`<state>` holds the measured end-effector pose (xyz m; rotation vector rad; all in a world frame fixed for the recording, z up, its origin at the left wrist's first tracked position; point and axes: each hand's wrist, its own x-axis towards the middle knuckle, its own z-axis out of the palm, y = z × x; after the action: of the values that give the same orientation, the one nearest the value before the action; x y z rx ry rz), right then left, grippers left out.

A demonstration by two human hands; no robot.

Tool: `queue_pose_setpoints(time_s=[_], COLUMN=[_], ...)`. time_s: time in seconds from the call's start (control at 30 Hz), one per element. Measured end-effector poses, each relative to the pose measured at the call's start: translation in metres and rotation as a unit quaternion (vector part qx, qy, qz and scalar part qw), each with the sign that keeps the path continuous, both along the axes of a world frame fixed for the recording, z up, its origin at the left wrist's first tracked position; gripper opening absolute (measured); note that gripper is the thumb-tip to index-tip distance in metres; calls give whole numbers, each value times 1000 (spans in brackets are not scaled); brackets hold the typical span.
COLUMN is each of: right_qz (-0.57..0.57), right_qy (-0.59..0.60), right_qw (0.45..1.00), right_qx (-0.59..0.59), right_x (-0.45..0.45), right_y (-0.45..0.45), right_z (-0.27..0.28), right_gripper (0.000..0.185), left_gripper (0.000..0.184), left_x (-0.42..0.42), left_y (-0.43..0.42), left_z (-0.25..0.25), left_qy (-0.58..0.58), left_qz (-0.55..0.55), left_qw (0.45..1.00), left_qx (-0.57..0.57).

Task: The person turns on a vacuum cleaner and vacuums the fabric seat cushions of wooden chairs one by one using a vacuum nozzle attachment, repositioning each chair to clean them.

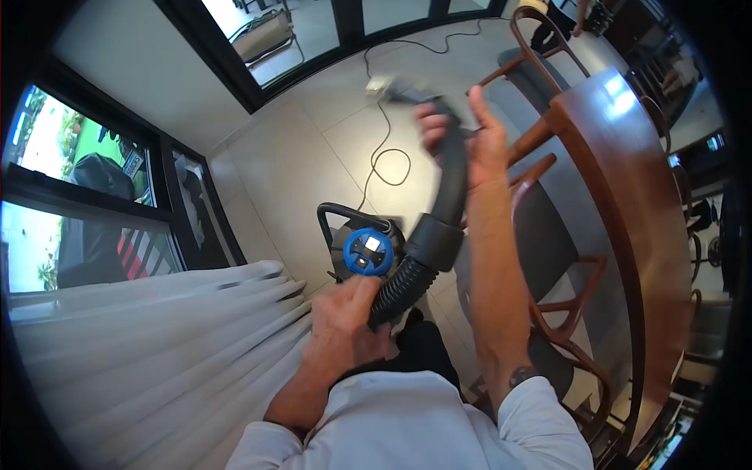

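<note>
My right hand (pixel 486 149) wraps its fingers round a black curved vacuum tube (pixel 449 176), thumb sticking up beside it. At the tube's far end a nozzle (pixel 395 90) shows, smeared by motion. A thick collar joins the tube to a ribbed vacuum hose (pixel 403 288), which my left hand (pixel 345 317) grips low down, near my waist. Just past my left hand, the vacuum cleaner (pixel 366 252) stands on the floor, with a blue round top and a black handle loop. The lower end of the hose is hidden by my left hand.
A power cord (pixel 381 141) loops across the tiled floor (pixel 298 168). On the right stand a wooden table (pixel 607 157) and several chairs (pixel 540 227). White curtains (pixel 172 337) hang by the windows at left. Another person (pixel 556 23) is at the far upper right.
</note>
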<state>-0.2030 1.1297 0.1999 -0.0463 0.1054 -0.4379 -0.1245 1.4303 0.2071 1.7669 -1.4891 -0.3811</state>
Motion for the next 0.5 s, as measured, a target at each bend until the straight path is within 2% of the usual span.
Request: queue_pose_setpoints(time_s=[0.03, 0.07, 0.13, 0.2, 0.27, 0.33, 0.4, 0.47, 0.5], right_qz=[10, -53, -159, -224, -244, -286, -353, -440, -479], right_qy=[-92, -69, -49, -37, -6, 29, 37, 37, 20], right_qw=[995, 992, 944, 885, 831, 775, 768, 764, 768], right_qx=[22, -89, -285, -406, -500, -563, -533, -470, -425], right_x=[-27, -58, -127, -203, -273, -343, -392, -436, -449], right_y=[-6, 1, 33, 80, 127, 161, 212, 262, 287], right_z=[12, 38, 103, 152, 191, 200, 192, 176, 171], right_gripper=[82, 75, 66, 63, 65, 68, 65, 62, 60], left_gripper=[37, 36, 36, 36, 31, 30, 29, 37, 41], left_x=[-2, -7, -17, -21, -21, -12, 9, 36, 26], left_y=[2, 7, 16, 25, 28, 5, -17, -59, -73], left_z=[3, 1, -35, -87, -132, -142, -114, -61, -6], left_qy=[1, 3, 20, 37, -67, -148, -162, -124, -246], left_qz=[0, 2, 24, 40, 78, 146, 269, 384, 421], left_qw=[1000, 999, 997, 996, 991, 960, 909, 847, 790], left_qx=[-24, -47, -68, -77, -82, -190, -275, -345, -372])
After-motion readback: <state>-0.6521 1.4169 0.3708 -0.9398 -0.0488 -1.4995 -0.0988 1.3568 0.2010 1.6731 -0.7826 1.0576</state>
